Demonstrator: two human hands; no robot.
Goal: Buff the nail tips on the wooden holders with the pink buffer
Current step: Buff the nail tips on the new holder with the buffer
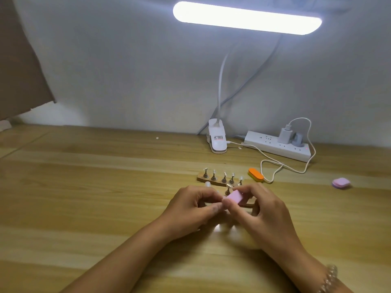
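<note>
Right hand point(266, 210) pinches the pink buffer point(233, 196); left hand point(190, 205) curls beside it, hold unclear. Wooden holder point(200, 178) carries five nail tips point(214, 171).

Overexposed lamp bar point(247, 17) glares at far right, dim wall point(127, 70), soft focus, glare patch on table point(84, 187), edges bowed.

A single view is given, taken from a camera worn on the head. The scene is looked at forward and down, across the bench point(84, 187) toward the wall point(127, 70) behind it. The left hand point(190, 208) and right hand point(264, 210) are seen close, low in the middle, with the forearms entering from the bottom edge. A wide angle is used (even the lamp point(247, 17) overhead is caught at the top).
</note>
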